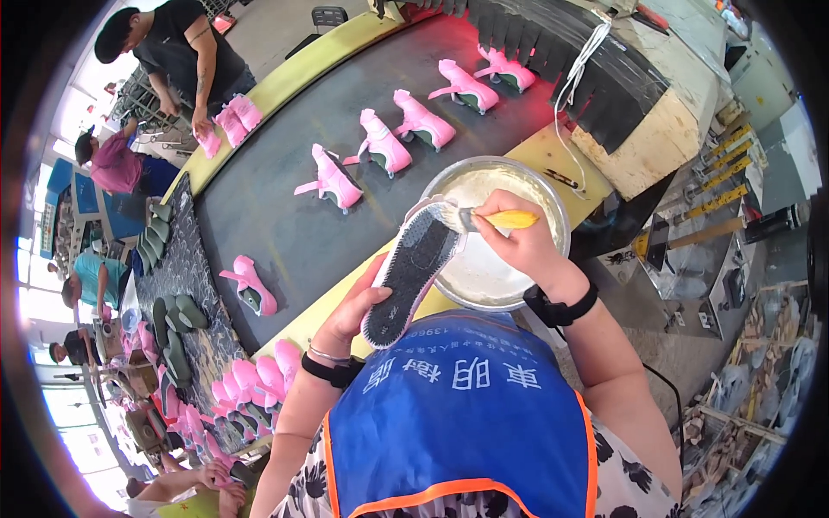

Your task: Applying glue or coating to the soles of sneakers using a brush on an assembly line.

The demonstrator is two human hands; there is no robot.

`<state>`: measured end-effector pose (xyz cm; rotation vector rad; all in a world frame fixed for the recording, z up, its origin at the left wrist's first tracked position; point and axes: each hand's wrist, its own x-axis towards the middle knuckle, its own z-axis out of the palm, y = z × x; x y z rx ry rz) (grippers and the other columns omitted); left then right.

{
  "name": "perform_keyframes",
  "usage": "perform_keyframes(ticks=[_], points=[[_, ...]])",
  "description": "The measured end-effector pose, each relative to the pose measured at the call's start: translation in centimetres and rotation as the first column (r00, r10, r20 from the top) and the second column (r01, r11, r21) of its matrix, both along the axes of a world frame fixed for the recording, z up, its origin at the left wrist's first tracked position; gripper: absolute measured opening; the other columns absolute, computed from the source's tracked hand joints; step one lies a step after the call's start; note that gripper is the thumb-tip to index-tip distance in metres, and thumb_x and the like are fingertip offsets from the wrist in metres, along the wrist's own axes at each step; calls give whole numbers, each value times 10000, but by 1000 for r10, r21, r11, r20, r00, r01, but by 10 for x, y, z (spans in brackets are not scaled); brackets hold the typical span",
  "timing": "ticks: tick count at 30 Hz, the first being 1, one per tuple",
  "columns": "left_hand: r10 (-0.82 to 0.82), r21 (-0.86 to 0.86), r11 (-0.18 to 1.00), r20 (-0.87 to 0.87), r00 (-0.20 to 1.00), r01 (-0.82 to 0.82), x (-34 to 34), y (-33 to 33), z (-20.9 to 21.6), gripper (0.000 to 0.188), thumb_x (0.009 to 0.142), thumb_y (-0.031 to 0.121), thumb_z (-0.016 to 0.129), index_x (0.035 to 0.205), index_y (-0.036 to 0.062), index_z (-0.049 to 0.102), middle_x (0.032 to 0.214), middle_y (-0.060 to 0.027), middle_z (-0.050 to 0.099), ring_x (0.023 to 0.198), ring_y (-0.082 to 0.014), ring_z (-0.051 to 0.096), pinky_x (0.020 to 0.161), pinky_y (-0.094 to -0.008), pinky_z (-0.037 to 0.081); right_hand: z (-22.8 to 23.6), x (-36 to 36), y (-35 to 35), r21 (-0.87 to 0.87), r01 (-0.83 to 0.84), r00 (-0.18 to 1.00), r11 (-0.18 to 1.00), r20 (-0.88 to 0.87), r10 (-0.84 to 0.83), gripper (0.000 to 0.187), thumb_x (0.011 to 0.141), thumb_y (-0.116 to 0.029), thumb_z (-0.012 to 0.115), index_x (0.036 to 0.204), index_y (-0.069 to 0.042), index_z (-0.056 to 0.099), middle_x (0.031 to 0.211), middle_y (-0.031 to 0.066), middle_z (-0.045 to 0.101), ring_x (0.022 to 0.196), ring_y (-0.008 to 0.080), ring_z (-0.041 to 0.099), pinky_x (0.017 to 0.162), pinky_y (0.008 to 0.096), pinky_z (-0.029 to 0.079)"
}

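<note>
My left hand (352,309) grips a pink shoe (413,272), turned so its dark, flat underside with a stitched edge faces up. In my right hand (524,248) is a paintbrush (515,219) with a yellow handle. Its pale bristles touch the underside near the far end of the shoe, where a whitish coat shows along the rim. Beneath both hands stands a round basin (560,194) holding a creamy white liquid. The shoe overlaps the basin's left side. My left palm and the shoe's upper are mostly hidden.
Several pink shoes (380,142) lie spaced along a dark conveyor belt (285,216), leading to a black strip curtain (570,78) with red light. More pink shoes (259,380) stand at the left, near green soles (177,332). A co-worker (186,56) handles shoes across the belt.
</note>
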<state>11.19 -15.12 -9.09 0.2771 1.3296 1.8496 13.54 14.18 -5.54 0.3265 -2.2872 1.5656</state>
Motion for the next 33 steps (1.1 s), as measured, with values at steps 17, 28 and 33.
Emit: perform_keyframes(ticks=[17, 28, 33], points=[[55, -56, 997, -82, 995, -60, 1, -6, -16, 754, 865, 306, 587, 1510, 18, 321, 1402, -141, 516, 1268, -209, 521, 1065, -321, 413, -3, 6, -17, -4, 301, 937, 954, 185, -295, 153, 887, -81, 705, 824, -33, 575, 603, 62, 573, 509, 140, 564, 504, 300, 426], [102, -27, 994, 26, 994, -101, 5, -10, -12, 708, 879, 267, 558, 1499, 32, 309, 1340, -148, 549, 1174, -202, 589, 973, -321, 506, -2, 26, -61, -290, 61, 867, 955, 490, 93, 149, 899, -86, 686, 814, -9, 591, 639, 56, 628, 517, 113, 595, 499, 274, 449], [74, -43, 996, -119, 990, -80, 1, -21, -19, 740, 877, 275, 566, 1511, 13, 290, 1379, -158, 532, 1189, -214, 592, 975, -331, 507, -6, -8, -53, -225, 160, 853, 961, 522, -20, 158, 895, -89, 688, 800, -10, 589, 654, 51, 639, 527, 103, 610, 492, 268, 479]])
